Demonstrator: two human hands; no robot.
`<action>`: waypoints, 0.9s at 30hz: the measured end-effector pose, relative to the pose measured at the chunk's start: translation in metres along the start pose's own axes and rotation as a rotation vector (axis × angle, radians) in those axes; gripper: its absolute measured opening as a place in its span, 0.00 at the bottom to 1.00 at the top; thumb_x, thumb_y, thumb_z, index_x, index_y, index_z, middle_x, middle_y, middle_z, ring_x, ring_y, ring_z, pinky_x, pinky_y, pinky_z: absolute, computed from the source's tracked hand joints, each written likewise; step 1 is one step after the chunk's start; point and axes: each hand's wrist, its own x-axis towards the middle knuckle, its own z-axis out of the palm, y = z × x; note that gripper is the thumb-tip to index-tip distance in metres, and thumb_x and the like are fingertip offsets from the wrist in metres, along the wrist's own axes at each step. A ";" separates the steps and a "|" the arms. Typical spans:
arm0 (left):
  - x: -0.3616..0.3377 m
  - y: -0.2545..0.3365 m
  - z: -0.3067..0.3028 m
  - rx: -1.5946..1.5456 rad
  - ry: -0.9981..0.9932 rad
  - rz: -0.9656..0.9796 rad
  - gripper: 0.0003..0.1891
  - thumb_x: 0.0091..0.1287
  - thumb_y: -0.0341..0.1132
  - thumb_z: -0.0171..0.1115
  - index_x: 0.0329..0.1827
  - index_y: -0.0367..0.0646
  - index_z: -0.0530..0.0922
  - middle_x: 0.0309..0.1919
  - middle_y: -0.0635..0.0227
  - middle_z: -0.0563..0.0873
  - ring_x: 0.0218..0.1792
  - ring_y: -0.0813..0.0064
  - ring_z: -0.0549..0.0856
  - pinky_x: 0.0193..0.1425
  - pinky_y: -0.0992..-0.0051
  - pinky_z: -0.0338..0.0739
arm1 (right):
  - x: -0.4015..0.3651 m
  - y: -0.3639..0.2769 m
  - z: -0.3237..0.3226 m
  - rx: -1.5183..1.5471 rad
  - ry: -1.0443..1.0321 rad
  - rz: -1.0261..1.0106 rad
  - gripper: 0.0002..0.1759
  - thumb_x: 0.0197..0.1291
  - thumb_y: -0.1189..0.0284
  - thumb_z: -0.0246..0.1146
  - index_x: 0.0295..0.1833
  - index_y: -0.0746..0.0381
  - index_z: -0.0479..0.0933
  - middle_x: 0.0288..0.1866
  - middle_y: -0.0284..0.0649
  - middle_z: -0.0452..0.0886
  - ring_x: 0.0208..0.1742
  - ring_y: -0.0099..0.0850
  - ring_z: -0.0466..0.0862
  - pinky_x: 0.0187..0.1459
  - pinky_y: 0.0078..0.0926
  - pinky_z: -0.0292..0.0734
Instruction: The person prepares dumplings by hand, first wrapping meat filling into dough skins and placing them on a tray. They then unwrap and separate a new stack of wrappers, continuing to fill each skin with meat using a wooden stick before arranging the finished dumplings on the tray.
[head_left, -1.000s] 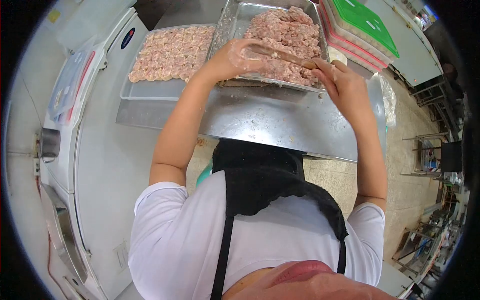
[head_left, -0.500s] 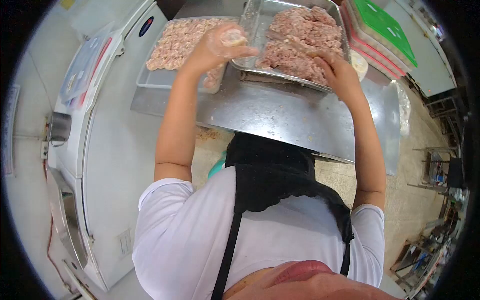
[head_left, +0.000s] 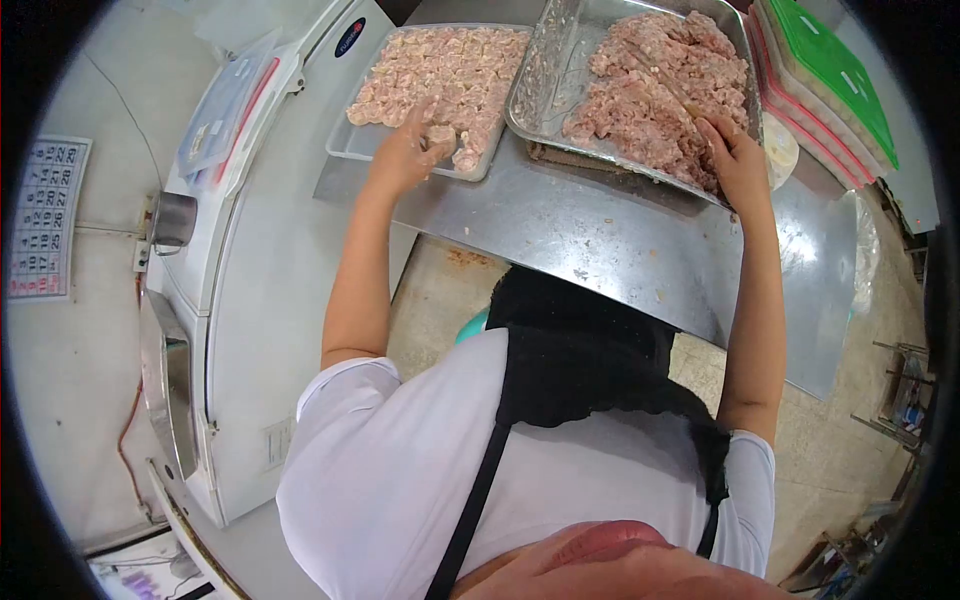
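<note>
At the near left corner of the plastic tray, my left hand has its fingers closed around a small meat-filled dumpling. Rows of similar open-topped dumplings cover most of that tray. My right hand is at the near right side of a deep metal pan, gripping a thin, stick-like spreader. The spreader's far part lies against the pink ground meat heaped in the pan's right side.
Stacked containers with a green lid stand right of the pan, beside a pale round item. The steel table's front edge runs before my black apron. A white freezer stands at left.
My left hand has lowered from a raised position onto the dumpling tray, with the dumpling in it. My right hand stays by the pan with the spreader. The camera view has shifted.
</note>
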 end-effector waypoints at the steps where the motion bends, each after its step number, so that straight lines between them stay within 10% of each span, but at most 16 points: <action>1: -0.001 0.003 0.004 -0.014 0.010 0.009 0.37 0.56 0.33 0.69 0.71 0.52 0.63 0.32 0.58 0.82 0.33 0.64 0.83 0.39 0.67 0.78 | 0.000 0.001 0.001 0.006 0.003 0.005 0.17 0.66 0.62 0.61 0.51 0.62 0.81 0.40 0.50 0.84 0.42 0.41 0.84 0.45 0.31 0.75; 12: 0.019 0.000 0.027 -0.123 0.010 0.074 0.45 0.57 0.32 0.70 0.77 0.54 0.54 0.45 0.58 0.83 0.33 0.69 0.81 0.40 0.70 0.78 | -0.002 0.001 0.000 -0.015 -0.018 -0.010 0.19 0.65 0.60 0.61 0.50 0.65 0.81 0.40 0.53 0.83 0.42 0.46 0.83 0.45 0.34 0.75; 17: 0.012 0.005 0.004 -0.254 -0.177 0.123 0.42 0.60 0.24 0.59 0.78 0.57 0.52 0.61 0.57 0.79 0.54 0.59 0.82 0.54 0.68 0.77 | -0.003 0.000 0.000 -0.005 -0.012 -0.021 0.19 0.65 0.60 0.61 0.50 0.65 0.81 0.38 0.52 0.83 0.40 0.45 0.83 0.44 0.34 0.75; 27: 0.012 -0.017 0.010 -0.440 -0.129 0.163 0.40 0.60 0.26 0.58 0.77 0.55 0.56 0.52 0.58 0.84 0.47 0.65 0.85 0.51 0.70 0.76 | 0.001 0.007 -0.004 -0.072 -0.144 0.037 0.19 0.65 0.61 0.61 0.53 0.65 0.80 0.41 0.49 0.84 0.41 0.40 0.83 0.46 0.31 0.75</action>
